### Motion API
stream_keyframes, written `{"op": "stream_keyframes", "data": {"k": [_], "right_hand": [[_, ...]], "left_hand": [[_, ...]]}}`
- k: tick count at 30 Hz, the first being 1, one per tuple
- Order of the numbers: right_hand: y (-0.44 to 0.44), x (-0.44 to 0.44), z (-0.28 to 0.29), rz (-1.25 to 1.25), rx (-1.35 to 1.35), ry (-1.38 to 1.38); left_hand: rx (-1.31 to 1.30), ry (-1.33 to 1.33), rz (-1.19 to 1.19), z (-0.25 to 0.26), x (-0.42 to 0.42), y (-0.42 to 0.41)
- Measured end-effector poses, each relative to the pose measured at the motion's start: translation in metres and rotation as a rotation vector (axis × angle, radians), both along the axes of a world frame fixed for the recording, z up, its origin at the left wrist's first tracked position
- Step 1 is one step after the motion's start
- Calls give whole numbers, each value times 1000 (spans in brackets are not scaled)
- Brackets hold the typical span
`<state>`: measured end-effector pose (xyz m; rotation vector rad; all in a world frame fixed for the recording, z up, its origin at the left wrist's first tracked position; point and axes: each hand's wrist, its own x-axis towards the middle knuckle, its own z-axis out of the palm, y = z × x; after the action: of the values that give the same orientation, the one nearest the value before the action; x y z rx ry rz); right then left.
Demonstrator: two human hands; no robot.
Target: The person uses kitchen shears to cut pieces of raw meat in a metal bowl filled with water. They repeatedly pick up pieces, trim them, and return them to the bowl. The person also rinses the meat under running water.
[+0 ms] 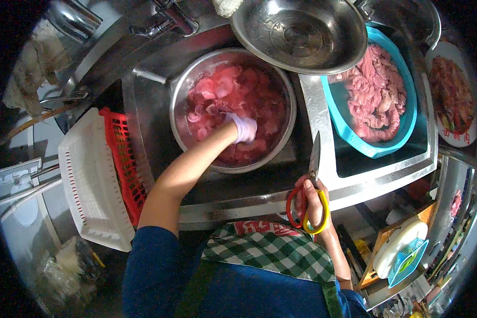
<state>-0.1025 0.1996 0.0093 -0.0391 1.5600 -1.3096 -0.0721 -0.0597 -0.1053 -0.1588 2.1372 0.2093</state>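
My left hand (pixel 243 128), in a pale purple glove, reaches into reddish water in a round metal pan (pixel 292 115). Its fingers are under the water, so whether they grip anything is hidden. Pink pieces of meat (pixel 222 85) float around it. In my right hand (pixel 315 202) is a pair of scissors (pixel 313 175) with one red and one yellow handle loop, its blades pointing up the picture past the pan's right side. To the right, a turquoise plastic basin (pixel 371 152) holds a heap of long, folded pink offal (pixel 375 95) that looks like intestines.
An empty metal bowl (pixel 302 33) overhangs the divider between the two sinks. A faucet (pixel 175 18) stands behind the pan. White (pixel 89 179) and red (pixel 123 159) plastic baskets lean at the left. A turquoise basket (pixel 408 262) rests at lower right.
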Motion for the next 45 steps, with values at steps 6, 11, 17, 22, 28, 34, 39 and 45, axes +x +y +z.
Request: {"op": "stream_keyframes", "data": {"k": [6, 11, 17, 22, 28, 34, 39, 45], "right_hand": [[-6, 1, 1, 14, 30, -5], [-2, 3, -2, 23, 3, 7], [-6, 3, -6, 35, 1, 59], [1, 6, -21, 6, -30, 114], [-5, 5, -4, 10, -30, 42], [-3, 6, -16, -23, -52, 98], [-6, 6, -11, -14, -81, 81], [-6, 5, -14, 28, -110, 95]], "left_hand": [[-111, 293, -37, -30, -21, -1], [671, 394, 588, -48, 22, -32], [969, 670, 1256, -23, 41, -57], [406, 686, 848, -65, -2, 5], [201, 500, 493, -141, 11, 15], [1244, 364, 870, 26, 37, -47], [1091, 403, 972, 95, 70, -94], [1033, 438, 1066, 155, 87, -104]]}}
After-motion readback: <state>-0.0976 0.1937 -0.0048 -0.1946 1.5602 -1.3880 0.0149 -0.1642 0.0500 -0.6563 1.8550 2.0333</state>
